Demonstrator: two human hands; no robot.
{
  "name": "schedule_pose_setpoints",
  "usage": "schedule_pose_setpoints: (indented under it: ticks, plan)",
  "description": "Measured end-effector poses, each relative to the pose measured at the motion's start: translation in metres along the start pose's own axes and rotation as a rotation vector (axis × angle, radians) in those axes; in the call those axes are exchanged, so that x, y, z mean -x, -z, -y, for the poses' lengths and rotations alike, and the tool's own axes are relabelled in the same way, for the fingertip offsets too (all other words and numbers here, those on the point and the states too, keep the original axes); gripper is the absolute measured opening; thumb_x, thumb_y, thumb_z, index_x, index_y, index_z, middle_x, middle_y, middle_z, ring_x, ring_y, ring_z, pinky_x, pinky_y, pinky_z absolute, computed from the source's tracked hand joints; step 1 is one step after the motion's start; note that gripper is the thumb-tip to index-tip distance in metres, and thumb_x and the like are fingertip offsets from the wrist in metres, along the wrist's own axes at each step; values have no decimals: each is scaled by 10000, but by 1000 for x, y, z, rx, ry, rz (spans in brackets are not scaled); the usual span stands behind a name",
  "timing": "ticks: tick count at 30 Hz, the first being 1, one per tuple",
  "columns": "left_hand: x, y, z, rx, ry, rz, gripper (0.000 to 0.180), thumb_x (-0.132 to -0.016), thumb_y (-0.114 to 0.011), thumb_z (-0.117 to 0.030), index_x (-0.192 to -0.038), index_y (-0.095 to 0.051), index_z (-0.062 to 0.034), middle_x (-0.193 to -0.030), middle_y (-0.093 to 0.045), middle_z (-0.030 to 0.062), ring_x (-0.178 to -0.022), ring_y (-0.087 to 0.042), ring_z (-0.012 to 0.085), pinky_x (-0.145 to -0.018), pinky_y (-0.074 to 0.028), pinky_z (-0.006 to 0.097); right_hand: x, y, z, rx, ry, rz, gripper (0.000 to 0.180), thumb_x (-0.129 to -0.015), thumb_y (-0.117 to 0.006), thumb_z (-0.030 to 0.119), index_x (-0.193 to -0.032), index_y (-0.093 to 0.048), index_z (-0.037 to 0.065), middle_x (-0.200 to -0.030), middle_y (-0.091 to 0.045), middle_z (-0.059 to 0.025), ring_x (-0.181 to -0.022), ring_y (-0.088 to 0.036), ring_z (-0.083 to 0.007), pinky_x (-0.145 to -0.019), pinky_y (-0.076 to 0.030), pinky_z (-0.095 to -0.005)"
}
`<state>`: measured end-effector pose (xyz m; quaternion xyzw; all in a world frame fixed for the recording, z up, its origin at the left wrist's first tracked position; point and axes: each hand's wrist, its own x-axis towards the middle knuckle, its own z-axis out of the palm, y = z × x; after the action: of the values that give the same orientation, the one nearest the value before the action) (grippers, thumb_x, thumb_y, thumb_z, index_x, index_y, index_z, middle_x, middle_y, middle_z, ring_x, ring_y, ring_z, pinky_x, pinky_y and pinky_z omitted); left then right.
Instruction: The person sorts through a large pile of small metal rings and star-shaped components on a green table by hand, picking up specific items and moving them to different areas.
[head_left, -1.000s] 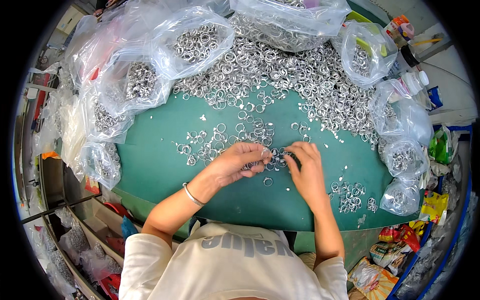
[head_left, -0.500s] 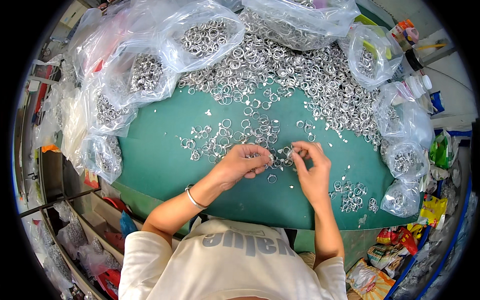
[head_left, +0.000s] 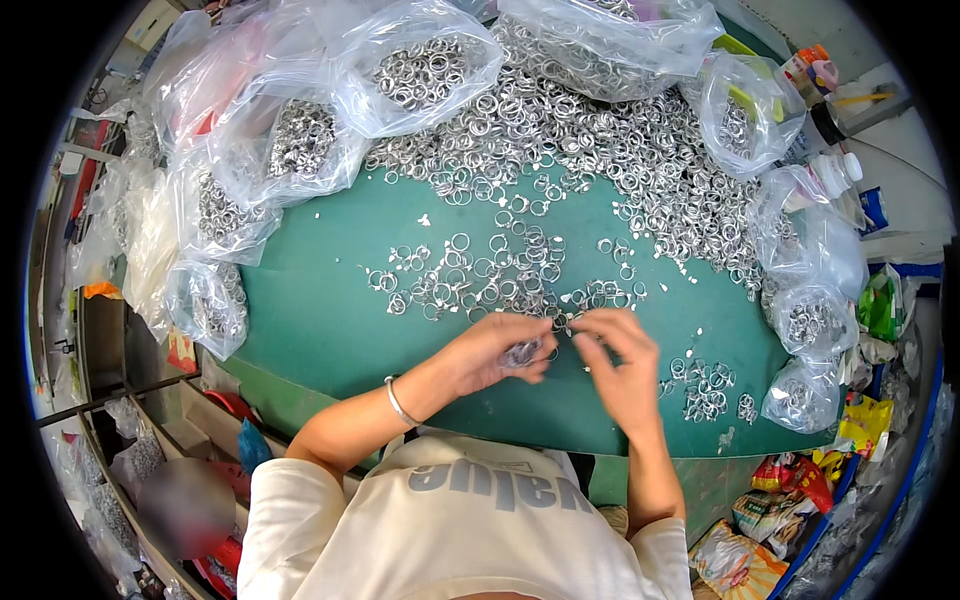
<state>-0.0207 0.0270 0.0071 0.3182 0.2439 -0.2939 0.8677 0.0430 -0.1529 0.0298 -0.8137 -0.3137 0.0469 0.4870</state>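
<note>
Green matting (head_left: 300, 310) covered the table, ringed on its left, far and right sides by clear plastic bags (head_left: 300, 140) whose contents of small silver rings showed only dimly through the crumpled film; at the far left the shelves and clutter curved off into the dark rim and could not be made out. A loose heap of rings (head_left: 620, 150) spread over the far half of the mat, too many and too small to tell apart. Nearer lay a thin scatter of rings (head_left: 480, 275), just beyond the hands. The left hand (head_left: 495, 350), with a thin bracelet (head_left: 399, 402) at its wrist, came in from the near left with the forearm slanting up and the fingers curled together on a small cluster of silver rings (head_left: 522, 352), partly hidden under the thumb. The right hand (head_left: 620, 365) rose almost straight from the near edge, fingers bent inward and pinched at the tips close to the left hand's; what they pinched was too small to tell. A little pile of rings (head_left: 705, 385) sat right of it, near more bags (head_left: 800, 390).
</note>
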Motion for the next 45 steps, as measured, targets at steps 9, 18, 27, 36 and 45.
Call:
schedule_pose_setpoints:
  ticks: [9, 18, 27, 36, 45]
  plan:
    - [-4, 7, 8, -1265, -808, -332, 95, -804, -620, -57, -871, -673, -15, -771, -613, 102, -585, -574, 198, -543, -454, 289, -6, 3, -28, 580, 46, 42, 199, -753, -629, 42, -952, -623, 40, -1034, -570, -61, -1026, -490, -265, -888, -348, -415]
    - [-35, -14, -10, -1641, -950, -449, 123, -785, -645, -113, -896, -654, -62, -815, -575, 75, -625, -596, 263, -538, -469, 379, -5, 13, -29, 495, -78, -19, 169, -724, -654, 13, -888, -616, 24, -948, -573, -68, -901, -507, -252, -780, -375, -356]
    - [-41, -27, -22, -1504, -836, -258, 181, -775, -672, -132, -938, -658, -53, -711, -567, 62, -583, -573, 204, -504, -436, 332, -4, 38, -41, 610, -176, -113, 166, -761, -640, 37, -924, -615, 13, -946, -590, -113, -916, -525, -289, -793, -389, -389]
    - [-29, -36, -14, -577, -193, -141, 246, -800, -689, -183, -950, -660, 10, -618, -543, -14, -561, -512, 108, -520, -432, 262, 1, 27, -11, 21, -262, 97, 214, -772, -648, -2, -982, -608, -6, -871, -603, -142, -684, -585, -253, -608, -466, -327]
    - [-103, -38, -42, -1581, -902, -531, 168, -780, -659, -110, -935, -646, -46, -794, -605, 114, -658, -589, 285, -586, -468, 370, 4, 89, -81, 708, -389, -166, 249, -755, -666, 69, -991, -620, 5, -908, -589, -140, -820, -573, -331, -705, -460, -407]
